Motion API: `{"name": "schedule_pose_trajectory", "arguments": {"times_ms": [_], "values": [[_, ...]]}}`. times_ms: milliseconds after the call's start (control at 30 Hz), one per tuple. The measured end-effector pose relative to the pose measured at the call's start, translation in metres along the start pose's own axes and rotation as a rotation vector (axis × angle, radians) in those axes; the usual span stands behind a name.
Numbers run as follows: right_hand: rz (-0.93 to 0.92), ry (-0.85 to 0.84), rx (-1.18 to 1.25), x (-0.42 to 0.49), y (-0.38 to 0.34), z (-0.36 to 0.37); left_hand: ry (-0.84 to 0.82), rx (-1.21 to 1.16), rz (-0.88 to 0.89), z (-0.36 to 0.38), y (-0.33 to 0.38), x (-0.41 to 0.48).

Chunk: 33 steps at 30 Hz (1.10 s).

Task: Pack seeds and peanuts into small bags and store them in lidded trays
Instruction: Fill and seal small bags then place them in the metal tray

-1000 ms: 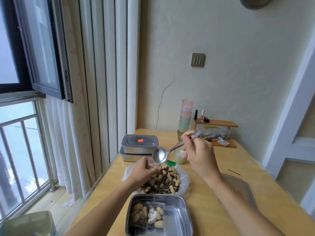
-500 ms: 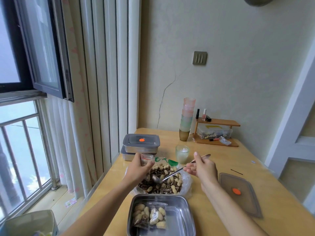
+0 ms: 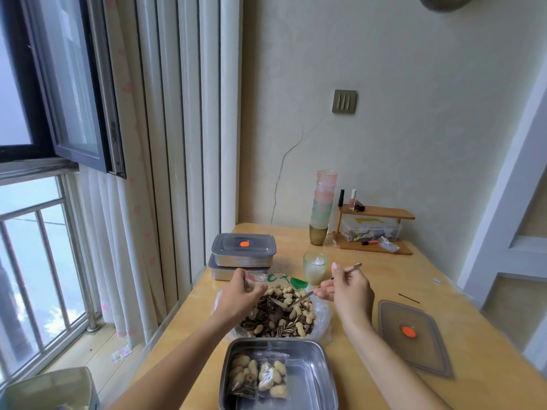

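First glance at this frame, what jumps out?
The heap of peanuts and seeds mid-table, with the right hand holding a spoon in it and the left hand holding a small bag at its edge. Nearer, an open tray holds packed bags; a lid lies to its right.

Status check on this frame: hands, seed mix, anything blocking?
Left hand pinches small bag. Right hand holds spoon, bowl in seeds and peanuts. Open tray has two filled bags; lid lies apart. Nothing blocking.
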State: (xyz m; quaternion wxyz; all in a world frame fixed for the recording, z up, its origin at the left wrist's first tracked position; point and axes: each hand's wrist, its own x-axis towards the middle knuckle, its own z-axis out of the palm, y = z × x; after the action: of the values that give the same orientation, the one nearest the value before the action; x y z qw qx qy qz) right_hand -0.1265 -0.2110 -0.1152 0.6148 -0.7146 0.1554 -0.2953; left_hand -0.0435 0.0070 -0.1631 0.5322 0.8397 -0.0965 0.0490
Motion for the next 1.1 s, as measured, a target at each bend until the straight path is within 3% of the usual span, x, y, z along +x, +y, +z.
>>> {"name": "schedule_pose_trajectory", "arguments": {"times_ms": [267,467,733,833,1100], "values": [[-0.348,-0.111,-0.234,-0.014,-0.002,0.007,-0.044,0.019,-0.007,0.003,0.004,-0.001],[-0.421,-0.106,-0.335,-0.010,0.001,-0.001,-0.052,0.127,0.014,0.005,0.006,-0.001],[-0.435,0.027,-0.231,0.010,-0.036,-0.021,-0.098,0.119,0.013,0.014,0.006,0.003],[-0.496,0.002,-0.200,0.004,-0.053,-0.021,-0.089,0.120,0.020,0.017,0.008,0.004],[-1.111,-0.369,-0.386,-0.014,-0.060,-0.011,-0.059,0.028,0.003,0.023,0.011,0.002]]}}
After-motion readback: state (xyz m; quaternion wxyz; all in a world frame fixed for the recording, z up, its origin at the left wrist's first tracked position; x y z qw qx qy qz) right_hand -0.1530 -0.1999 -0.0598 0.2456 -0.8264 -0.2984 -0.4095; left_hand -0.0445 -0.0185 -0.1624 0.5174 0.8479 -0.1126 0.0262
